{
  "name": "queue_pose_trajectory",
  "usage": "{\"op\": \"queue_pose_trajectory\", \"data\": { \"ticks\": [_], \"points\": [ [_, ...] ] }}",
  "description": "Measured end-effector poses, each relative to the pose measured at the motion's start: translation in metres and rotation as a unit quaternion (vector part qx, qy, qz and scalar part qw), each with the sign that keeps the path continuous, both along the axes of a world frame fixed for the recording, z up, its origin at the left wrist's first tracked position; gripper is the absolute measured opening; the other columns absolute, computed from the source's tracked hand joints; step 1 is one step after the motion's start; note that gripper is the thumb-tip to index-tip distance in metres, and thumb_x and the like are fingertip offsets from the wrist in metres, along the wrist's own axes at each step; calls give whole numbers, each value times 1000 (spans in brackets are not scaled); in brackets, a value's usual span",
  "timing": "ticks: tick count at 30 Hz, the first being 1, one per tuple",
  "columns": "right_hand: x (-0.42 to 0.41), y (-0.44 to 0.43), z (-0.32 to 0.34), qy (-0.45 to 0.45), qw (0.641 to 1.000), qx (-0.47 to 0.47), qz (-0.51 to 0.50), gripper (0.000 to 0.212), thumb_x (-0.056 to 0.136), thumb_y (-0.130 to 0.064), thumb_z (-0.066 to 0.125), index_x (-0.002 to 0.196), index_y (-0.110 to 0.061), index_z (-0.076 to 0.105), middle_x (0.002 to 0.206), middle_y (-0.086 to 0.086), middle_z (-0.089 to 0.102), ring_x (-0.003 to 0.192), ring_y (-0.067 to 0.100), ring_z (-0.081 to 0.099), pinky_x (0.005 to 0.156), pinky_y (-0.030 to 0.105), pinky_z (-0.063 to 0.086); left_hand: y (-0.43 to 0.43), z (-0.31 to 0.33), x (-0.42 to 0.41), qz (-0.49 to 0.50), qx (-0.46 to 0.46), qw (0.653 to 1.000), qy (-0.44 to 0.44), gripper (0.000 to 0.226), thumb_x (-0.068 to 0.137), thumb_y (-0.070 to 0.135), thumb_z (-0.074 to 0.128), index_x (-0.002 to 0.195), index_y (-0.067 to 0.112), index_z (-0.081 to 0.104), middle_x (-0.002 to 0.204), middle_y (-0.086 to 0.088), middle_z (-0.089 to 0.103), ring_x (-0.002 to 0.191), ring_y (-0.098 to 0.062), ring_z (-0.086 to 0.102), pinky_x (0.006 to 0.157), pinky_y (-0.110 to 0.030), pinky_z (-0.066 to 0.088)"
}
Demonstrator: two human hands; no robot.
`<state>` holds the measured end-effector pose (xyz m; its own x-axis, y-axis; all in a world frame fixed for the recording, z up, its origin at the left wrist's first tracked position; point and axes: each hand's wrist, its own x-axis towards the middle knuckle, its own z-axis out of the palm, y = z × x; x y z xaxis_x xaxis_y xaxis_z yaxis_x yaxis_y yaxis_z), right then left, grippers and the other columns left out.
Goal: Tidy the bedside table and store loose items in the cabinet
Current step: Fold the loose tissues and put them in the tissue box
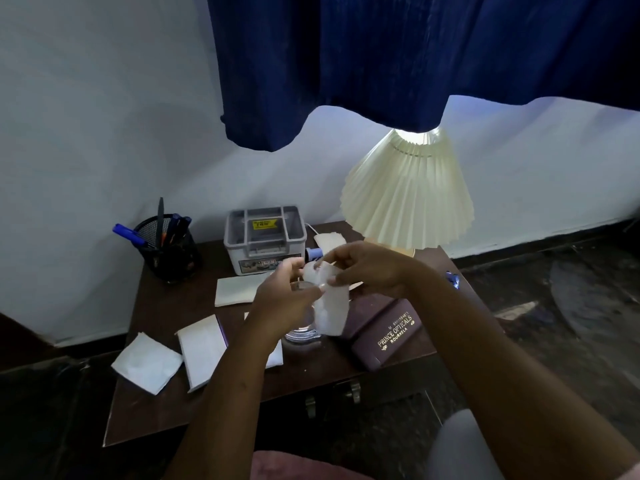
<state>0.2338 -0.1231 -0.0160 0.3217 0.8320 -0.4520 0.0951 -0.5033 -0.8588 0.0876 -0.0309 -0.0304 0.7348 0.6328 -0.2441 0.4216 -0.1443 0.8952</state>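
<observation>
Above the dark wooden bedside table (156,306), my left hand (280,299) and my right hand (367,268) both pinch a white tissue (329,306) that hangs down between them. Under it a clear glass (301,332) stands on the table, partly hidden by my left hand. Loose white tissues lie flat: one at the front left corner (147,367), one beside it (202,355), one further back (239,289). A dark spectacle case (388,336) with gold lettering lies to the right.
A black mesh pen holder (169,249) with pens stands at the back left, a grey plastic box (265,237) at the back middle, a lit lamp with a pleated cream shade (408,199) at the back right. A blue curtain (381,57) hangs above. Cabinet latches (332,398) show below the front edge.
</observation>
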Motion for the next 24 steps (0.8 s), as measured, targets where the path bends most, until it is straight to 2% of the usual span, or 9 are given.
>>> {"op": "queue_pose_trajectory", "data": {
  "ticks": [4, 7, 9, 11, 12, 14, 16, 19, 24],
  "points": [
    [-10, 11, 4, 93, 991, 97, 0, 27, 90, 4, 54, 108, -14, 61, 94, 1, 62, 83, 11, 61, 68, 21, 55, 6, 4, -2, 25, -137, 989, -51, 40, 81, 15, 72, 118, 13, 57, 92, 4, 68, 80, -8, 66, 55, -15, 52],
    [-5, 13, -5, 71, 989, 102, -77, 16, 93, -11, 54, 100, -21, 64, 92, 0, 62, 76, 9, 60, 67, 21, 52, 11, 2, -4, 83, -151, 984, -50, 32, 82, 9, 69, 112, 9, 60, 96, -4, 69, 82, -17, 67, 60, -25, 55],
    [6, 10, -22, -148, 984, 18, -95, 15, 91, -13, 57, 100, -21, 65, 96, 4, 61, 86, 15, 58, 72, 25, 46, 13, -1, -5, 118, -172, 977, -56, 29, 82, 8, 68, 110, 10, 59, 103, -7, 68, 84, -21, 67, 60, -28, 56],
    [18, 6, -43, -391, 915, -87, -49, 32, 87, -12, 60, 119, -16, 59, 114, 10, 59, 107, 24, 55, 90, 28, 43, 14, -2, -5, 135, -180, 973, -58, 26, 83, 8, 67, 107, 12, 59, 104, -7, 66, 85, -21, 66, 60, -30, 57],
    [22, 5, -51, -436, 891, -123, -39, 43, 86, -14, 61, 129, -16, 52, 125, 11, 55, 117, 27, 51, 98, 31, 40, 15, -3, -5, 142, -186, 970, -61, 25, 84, 9, 67, 108, 12, 59, 105, -7, 66, 87, -23, 66, 62, -32, 58],
    [24, 5, -58, -414, 892, -169, -61, 56, 85, -21, 63, 137, -21, 43, 135, 11, 49, 125, 29, 46, 103, 37, 39, 16, -4, -5, 155, -211, 962, -75, 24, 84, 10, 66, 107, 11, 60, 107, -10, 67, 94, -28, 66, 68, -37, 59],
    [27, 8, -61, -376, 903, -195, -74, 58, 83, -22, 65, 136, -23, 42, 136, 8, 50, 125, 28, 47, 101, 37, 42, 17, -4, -5, 166, -240, 952, -90, 22, 84, 10, 66, 105, 11, 61, 106, -11, 68, 96, -30, 65, 64, -35, 58],
    [27, 11, -60, -376, 897, -216, -82, 46, 82, -18, 63, 127, -21, 51, 130, 6, 54, 120, 26, 50, 98, 36, 45, 18, -2, -5, 173, -273, 940, -106, 13, 86, 6, 63, 94, 15, 61, 95, -6, 69, 84, -25, 66, 46, -25, 53],
    [24, 14, -56, -379, 900, -174, -126, 24, 86, -20, 58, 109, -16, 63, 118, 7, 61, 110, 25, 57, 88, 32, 45, 21, -5, -5, 184, -270, 940, -101, 15, 85, 3, 61, 94, 15, 59, 98, -8, 66, 86, -26, 65, 46, -25, 52]
  ]
}}
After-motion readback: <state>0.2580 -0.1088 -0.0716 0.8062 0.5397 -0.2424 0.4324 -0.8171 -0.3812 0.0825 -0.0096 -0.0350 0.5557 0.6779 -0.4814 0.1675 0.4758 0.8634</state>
